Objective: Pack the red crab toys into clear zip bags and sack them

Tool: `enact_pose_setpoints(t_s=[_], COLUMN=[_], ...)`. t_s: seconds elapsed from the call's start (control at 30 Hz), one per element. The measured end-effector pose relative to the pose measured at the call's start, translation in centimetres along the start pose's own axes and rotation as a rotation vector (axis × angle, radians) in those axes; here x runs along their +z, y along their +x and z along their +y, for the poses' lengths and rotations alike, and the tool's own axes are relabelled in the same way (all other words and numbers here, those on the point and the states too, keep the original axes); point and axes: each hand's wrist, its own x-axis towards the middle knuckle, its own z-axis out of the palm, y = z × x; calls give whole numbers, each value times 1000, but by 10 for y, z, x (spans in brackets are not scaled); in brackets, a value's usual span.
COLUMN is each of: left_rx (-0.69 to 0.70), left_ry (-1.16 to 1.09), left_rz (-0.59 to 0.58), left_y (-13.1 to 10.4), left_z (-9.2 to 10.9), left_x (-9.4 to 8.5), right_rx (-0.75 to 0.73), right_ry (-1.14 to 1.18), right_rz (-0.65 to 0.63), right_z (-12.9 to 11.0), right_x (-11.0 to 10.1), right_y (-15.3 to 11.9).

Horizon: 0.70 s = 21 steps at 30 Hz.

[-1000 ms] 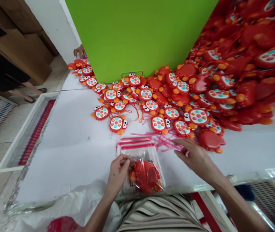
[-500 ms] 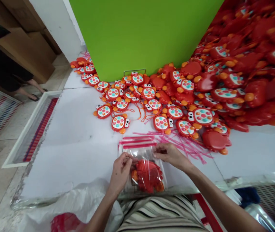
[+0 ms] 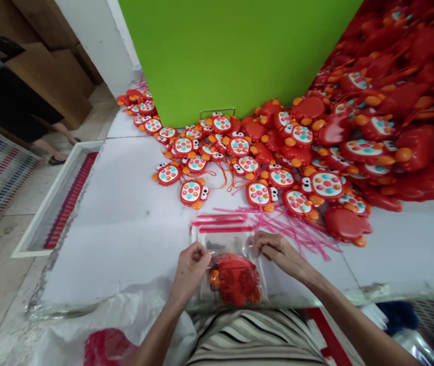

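A clear plastic bag (image 3: 222, 241) with a red crab-shaped toy (image 3: 238, 279) inside lies at the table's front edge, on top of several more bags with pink zip strips. My left hand (image 3: 192, 267) pinches the bag's left edge between thumb and fingertips. On the opposite side, my right hand (image 3: 276, 249) has its fingers closed on the bag's right edge. The toy lies with its plain red back up and its orange parts at the sides. Pink plastic strips (image 3: 293, 231) are scattered just beyond my right hand.
Many red toys with coloured buttons (image 3: 190, 192) spread across the table, heaped high at the right. A large green panel (image 3: 236, 56) stands behind them. Shallow crates (image 3: 30, 244) sit on the floor at left, where a person in dark clothing stands. A white sack (image 3: 136, 315) hangs at the front edge.
Both hands stay at the bag's sides. My right hand has come slightly down and right, and the plastic over the toy looks flatter. The whole view has shifted a little.
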Motion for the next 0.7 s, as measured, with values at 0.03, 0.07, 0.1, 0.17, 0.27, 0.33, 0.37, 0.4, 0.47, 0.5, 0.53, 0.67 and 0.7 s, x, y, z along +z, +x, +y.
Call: enact_pose_setpoints(t_s=[0.03,0.07,0.1,0.17,0.27,0.33,0.37,0.4,0.47,0.5,0.53,0.67,0.7], left_rx=[-2,-6,-1,59,311,567,685,774,868,863,908,877,845], left_ry=[-3,-26,-59,-73,106,235,299,382,611,756,856,1024,1065], left_rz=[-2,-9,-16,15,364,781,961,1068,1010,844,654,173,137], left_y=[-2,-5,-7,-12,-19,-23,-25,-26,-25,-23,-20,-3,1], left_z=[3,6,11,27,63,86,94,98,91,80,66,1,-10], left_x=[-2,-6,-13,-33,-75,-96,-101,-101,-84,-69,-52,19,31], right_rx=[-44,-81,-105,-138,-215,-277,-302,-321,-338,-339,-334,-318,-316], right_ry=[-71,-147,-220,-365,-613,-771,-819,-849,-868,-876,-880,-810,-767], right_rz=[31,78,130,196,127,49,19,-3,-24,-26,-23,14,27], right_z=[-4,-9,-14,-28,-51,-66,-73,-79,-86,-88,-89,-83,-79], right_x=[-2,-4,-5,-4,9,25,35,46,67,76,84,90,84], right_y=[3,7,13,31,70,98,111,124,146,156,164,181,182])
